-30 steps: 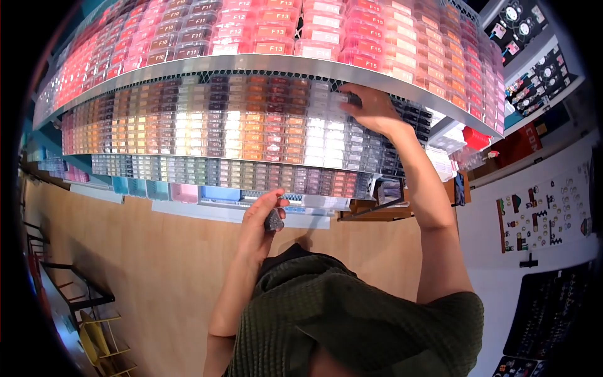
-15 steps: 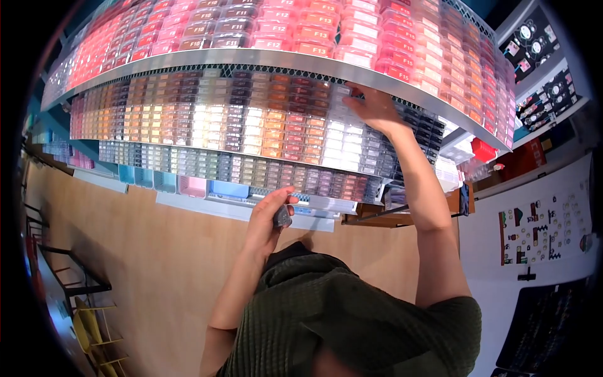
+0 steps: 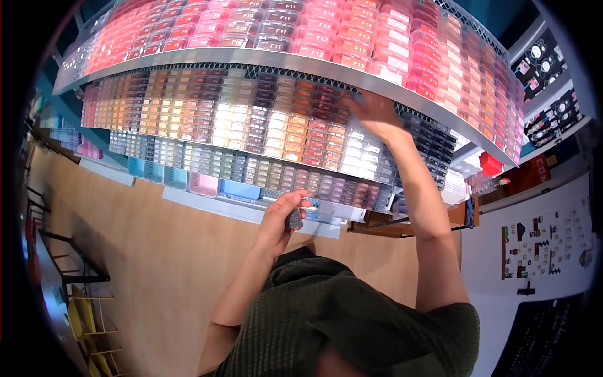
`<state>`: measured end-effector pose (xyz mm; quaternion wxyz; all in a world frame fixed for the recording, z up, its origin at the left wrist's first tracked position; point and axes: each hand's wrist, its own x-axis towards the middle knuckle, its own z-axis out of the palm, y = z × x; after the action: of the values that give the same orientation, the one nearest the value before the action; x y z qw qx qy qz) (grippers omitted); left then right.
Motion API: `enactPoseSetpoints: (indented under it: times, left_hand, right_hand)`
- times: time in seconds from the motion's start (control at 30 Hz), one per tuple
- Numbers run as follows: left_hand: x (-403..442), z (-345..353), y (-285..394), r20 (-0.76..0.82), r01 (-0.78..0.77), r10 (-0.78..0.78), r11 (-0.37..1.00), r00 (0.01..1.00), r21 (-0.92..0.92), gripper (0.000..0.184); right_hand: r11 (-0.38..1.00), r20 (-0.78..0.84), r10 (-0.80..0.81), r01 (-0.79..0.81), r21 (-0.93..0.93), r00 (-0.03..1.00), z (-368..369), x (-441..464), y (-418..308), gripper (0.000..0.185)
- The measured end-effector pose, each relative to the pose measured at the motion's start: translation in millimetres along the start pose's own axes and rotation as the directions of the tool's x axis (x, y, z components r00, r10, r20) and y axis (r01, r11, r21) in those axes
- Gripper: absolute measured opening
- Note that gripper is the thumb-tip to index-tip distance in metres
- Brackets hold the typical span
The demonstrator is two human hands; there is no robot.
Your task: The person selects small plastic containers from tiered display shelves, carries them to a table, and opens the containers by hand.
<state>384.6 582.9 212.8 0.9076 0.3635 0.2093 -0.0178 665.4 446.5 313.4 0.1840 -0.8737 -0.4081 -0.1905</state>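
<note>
Left hand (image 3: 277, 221): fingers curled around dark grey case (image 3: 294, 219), seven o'clock from right hand (image 3: 378, 115). Right fingers blurred, grip indeterminate; brushing stacked plastic cases (image 3: 316, 139) could dislodge them.

A light wood-toned floor (image 3: 169, 245) is spreading across the lower left and centre. At far left, black-framed furniture (image 3: 78, 277) is standing above yellow seating (image 3: 83, 314) in the view. Turquoise baskets (image 3: 174, 177), a pink basket (image 3: 204, 185) and a blue basket (image 3: 240, 190) are forming a row, left to right. At right, a white sheet (image 3: 534, 217) is displaying small pixel-style figures; a black clip (image 3: 526, 289) is sitting below them, and a dark sheet (image 3: 534, 333) is occupying the lower corner. At upper right, black display panels (image 3: 555, 117) are appearing above a bright red object (image 3: 491, 164), its form unclear.
</note>
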Motion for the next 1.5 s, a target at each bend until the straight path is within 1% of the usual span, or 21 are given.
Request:
enactPoseSetpoints:
  times: [0.07,0.17,0.27,0.33,0.37,0.47,0.57,0.67,0.77,0.87,0.9,1.0,1.1,1.2,1.3,1.33,1.43,1.5]
  left_hand:
    - [-0.8,-3.3,-1.0,-0.006,0.002,-0.002,1.0,1.0,-0.002,0.029]
    - [-2.0,-9.6,-1.4,-0.078,0.047,-0.047,0.999,0.996,-0.002,0.028]
    - [-5.5,-18.1,-2.3,-0.072,0.059,-0.06,0.998,0.996,-0.018,0.028]
    - [-6.3,-23.1,-2.9,-0.071,0.066,-0.067,0.998,0.995,-0.019,0.028]
    - [-6.9,-25.0,-4.1,-0.071,0.073,-0.074,0.997,0.995,-0.02,0.028]
    - [-9.4,-32.6,-6.4,-0.093,0.066,-0.07,0.997,0.993,-0.049,0.028]
    - [-12.1,-41.7,-8.2,-0.107,0.056,-0.065,0.995,0.992,-0.084,0.026]
    - [-13.5,-47.8,-8.9,-0.124,0.053,-0.067,0.992,0.99,-0.116,0.026]
    - [-14.8,-50.8,-10.6,-0.153,0.066,-0.087,0.988,0.984,-0.136,0.025]
    - [-15.1,-52.5,-9.9,-0.145,0.081,-0.097,0.99,0.985,-0.112,0.025]
    - [-14.9,-52.2,-9.2,-0.134,0.085,-0.098,0.992,0.986,-0.097,0.025]
    - [-18.4,-50.4,-5.8,-0.175,0.089,-0.109,0.989,0.979,-0.12,0.023]
    - [-19.4,-60.4,-7.9,-0.167,0.078,-0.101,0.987,0.981,-0.14,0.024]
    - [-22.7,-66.7,-7.6,-0.193,0.054,-0.093,0.979,0.977,-0.198,0.023]
    - [-23.0,-77.9,-10.2,-0.174,0.051,-0.081,0.984,0.981,-0.17,0.025]
    - [-23.6,-80.8,-10.5,-0.18,0.048,-0.08,0.983,0.98,-0.175,0.026]
    - [-23.0,-87.9,-11.0,-0.191,0.035,-0.071,0.981,0.979,-0.189,0.026]
    - [-23.0,-91.1,-12.0,-0.196,0.029,-0.069,0.979,0.978,-0.202,0.025]
  right_hand:
    - [1.0,0.024,-0.012,0.012,0.024,1.0,2.1,6.5,-13.1,0.053]
    - [0.995,0.063,-0.021,0.014,0.104,0.998,11.7,19.6,-26.9,0.053]
    - [0.997,0.112,-0.045,0.038,0.06,0.993,10.2,33.5,-49.3,0.052]
    - [0.998,0.068,-0.038,0.034,0.049,0.997,20.6,42.0,-55.7,0.047]
    - [0.999,0.05,-0.032,0.03,0.043,0.998,25.8,45.1,-57.0,0.045]
    - [0.994,0.171,-0.024,0.006,0.108,0.985,33.0,55.8,-53.3,0.039]
    - [0.993,0.108,-0.057,0.045,0.107,0.992,45.5,55.5,-42.6,0.038]
    - [0.983,0.168,-0.039,0.007,0.185,0.985,44.3,57.8,-39.9,0.04]
    - [0.995,0.072,-0.091,0.089,0.039,0.993,42.5,59.5,-45.9,0.042]
    - [0.989,0.069,-0.134,0.138,-0.061,0.989,54.2,69.7,-55.0,0.047]
    - [0.992,0.095,-0.121,0.124,-0.025,0.988,58.0,73.7,-59.6,0.049]
    - [0.993,0.181,-0.097,0.083,0.084,0.979,71.0,88.3,-77.4,0.056]
    - [0.996,0.256,-0.092,0.089,0.023,0.962,76.9,102.4,-91.2,0.056]
    - [0.971,0.196,-0.236,0.241,-0.003,0.952,78.9,110.5,-105.2,0.055]
    - [0.971,0.26,-0.221,0.187,0.147,0.94,76.3,111.9,-118.1,0.051]
    - [0.979,0.34,-0.18,0.132,0.158,0.923,73.0,114.0,-121.6,0.049]
    - [0.989,0.417,-0.13,0.086,0.121,0.9,74.0,117.7,-124.5,0.047]
    - [0.983,0.306,-0.177,0.154,0.099,0.935,76.8,116.3,-128.9,0.046]
